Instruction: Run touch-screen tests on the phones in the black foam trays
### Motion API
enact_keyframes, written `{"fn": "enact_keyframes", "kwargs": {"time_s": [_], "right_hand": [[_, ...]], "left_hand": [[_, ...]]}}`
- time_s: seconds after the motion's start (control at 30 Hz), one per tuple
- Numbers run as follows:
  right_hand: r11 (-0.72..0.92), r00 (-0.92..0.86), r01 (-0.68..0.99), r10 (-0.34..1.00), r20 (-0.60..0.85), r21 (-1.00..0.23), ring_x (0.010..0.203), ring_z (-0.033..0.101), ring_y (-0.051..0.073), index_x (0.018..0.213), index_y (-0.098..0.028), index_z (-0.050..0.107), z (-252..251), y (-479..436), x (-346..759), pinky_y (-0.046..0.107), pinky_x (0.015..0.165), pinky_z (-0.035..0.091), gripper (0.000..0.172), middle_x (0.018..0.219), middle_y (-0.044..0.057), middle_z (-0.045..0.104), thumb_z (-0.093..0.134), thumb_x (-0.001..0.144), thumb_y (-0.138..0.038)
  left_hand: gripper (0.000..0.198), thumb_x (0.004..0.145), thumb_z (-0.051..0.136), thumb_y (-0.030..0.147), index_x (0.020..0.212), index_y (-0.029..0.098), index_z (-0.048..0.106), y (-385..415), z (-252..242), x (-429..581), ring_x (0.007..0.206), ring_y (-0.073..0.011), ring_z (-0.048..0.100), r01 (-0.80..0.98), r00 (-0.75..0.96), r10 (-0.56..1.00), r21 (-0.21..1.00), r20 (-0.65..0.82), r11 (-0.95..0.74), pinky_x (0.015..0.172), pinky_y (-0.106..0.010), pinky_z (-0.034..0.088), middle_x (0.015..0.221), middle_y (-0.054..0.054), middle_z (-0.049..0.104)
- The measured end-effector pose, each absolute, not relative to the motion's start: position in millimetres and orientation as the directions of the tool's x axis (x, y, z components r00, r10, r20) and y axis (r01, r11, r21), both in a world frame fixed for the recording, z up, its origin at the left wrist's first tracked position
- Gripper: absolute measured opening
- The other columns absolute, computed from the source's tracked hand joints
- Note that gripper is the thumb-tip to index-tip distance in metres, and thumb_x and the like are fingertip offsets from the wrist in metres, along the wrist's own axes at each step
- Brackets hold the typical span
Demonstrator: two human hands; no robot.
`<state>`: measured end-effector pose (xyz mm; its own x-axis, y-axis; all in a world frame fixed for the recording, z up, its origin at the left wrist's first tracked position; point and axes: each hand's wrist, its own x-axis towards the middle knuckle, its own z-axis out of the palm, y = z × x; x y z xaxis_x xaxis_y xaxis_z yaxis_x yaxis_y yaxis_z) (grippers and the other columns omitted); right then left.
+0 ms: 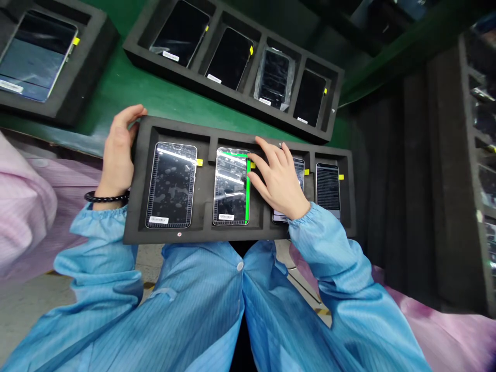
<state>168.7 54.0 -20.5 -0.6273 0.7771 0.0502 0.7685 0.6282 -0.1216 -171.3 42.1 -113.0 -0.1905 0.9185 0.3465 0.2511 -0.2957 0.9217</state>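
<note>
- The right hand (277,175), at the centre of the frame, has its fingers spread; a fingertip and the thumb reach the upper right edge of the second phone (230,186), beside its yellow tab. Whether they press on it, I cannot tell.
- The left hand (118,150), left of centre, lies along the left end of the near tray (217,235), fingers bent at its upper corner; how firmly it grips, I cannot tell.
- A black bracelet (106,197) circles the left wrist.
- The near tray, of dark foam, spans the middle of the frame, with four phones in separate compartments.
- The second phone shows a bright green line along its top and right edge, and a white label near its bottom.
- The first phone (172,178), to its left, has a ruled border and a label too.
- The third phone (300,170) is partly hidden by the right hand; the fourth (328,188), at right, shows rows of small text.
- Across the top, the far tray (240,98) holds four dark phones on a green table (104,95).
- In the upper left, another tray (87,72) holds a larger device (36,57).
- Pink sleeves (23,201) show at far left.
</note>
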Motion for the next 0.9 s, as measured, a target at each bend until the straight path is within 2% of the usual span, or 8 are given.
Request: {"fn": "enact_keyframes", "kwargs": {"time_s": [0.2,0.37,0.47,0.63,0.9], "right_hand": [[0.680,-0.676,0.725,0.733,0.076,-0.110,0.138,0.049,0.030,0.125,-0.015,0.067,-13.0,39.6,173.2,0.060,0.125,0.025,0.040,0.157,0.015,0.048,0.041,0.106,-0.038],[0.703,-0.702,0.688,0.708,0.082,-0.179,0.132,0.054,0.027,0.105,-0.021,0.076,-1.9,16.2,182.8,0.056,0.124,0.029,0.034,0.148,0.008,0.059,0.044,0.105,-0.032],[0.696,-0.689,0.695,0.716,0.110,-0.181,0.132,0.053,0.028,0.113,-0.021,0.074,-1.0,24.0,174.4,0.056,0.123,0.030,0.035,0.148,0.010,0.058,0.042,0.106,-0.034],[0.721,-0.719,0.675,0.690,0.081,-0.153,0.139,0.048,0.029,0.130,-0.024,0.066,-7.7,54.8,137.1,0.058,0.125,0.027,0.039,0.160,0.008,0.046,0.039,0.107,-0.040],[0.738,-0.742,0.665,0.670,0.008,-0.109,0.143,0.045,0.031,0.127,-0.017,0.066,-13.2,69.8,116.9,0.060,0.126,0.024,0.041,0.162,0.013,0.041,0.039,0.107,-0.041]], "left_hand": [[0.054,0.104,0.038,0.058,0.141,0.025,0.058,41.0,-113.7,-172.2,0.141,-0.0229,0.050,0.272,-0.177,0.918,0.914,0.355,-0.301,0.125,-0.045,0.036,0.147,-0.006,0.058],[0.054,0.102,0.039,0.061,0.140,0.028,0.059,41.0,-113.6,-172.8,0.141,-0.0232,0.049,0.262,-0.168,0.917,0.914,0.361,-0.312,0.126,-0.046,0.034,0.146,-0.004,0.058],[0.055,0.103,0.038,0.060,0.140,0.027,0.059,41.3,-113.4,-171.3,0.141,-0.0232,0.050,0.259,-0.179,0.917,0.916,0.357,-0.306,0.126,-0.045,0.035,0.146,-0.005,0.058],[0.056,0.102,0.040,0.062,0.138,0.026,0.061,42.0,-115.1,-169.9,0.141,-0.0233,0.050,0.234,-0.213,0.916,0.928,0.340,-0.290,0.124,-0.043,0.036,0.145,-0.006,0.059],[0.056,0.102,0.038,0.062,0.139,0.026,0.060,41.2,-114.0,-170.1,0.141,-0.0232,0.049,0.278,-0.211,0.919,0.922,0.334,-0.271,0.124,-0.042,0.036,0.146,-0.006,0.058]]}}
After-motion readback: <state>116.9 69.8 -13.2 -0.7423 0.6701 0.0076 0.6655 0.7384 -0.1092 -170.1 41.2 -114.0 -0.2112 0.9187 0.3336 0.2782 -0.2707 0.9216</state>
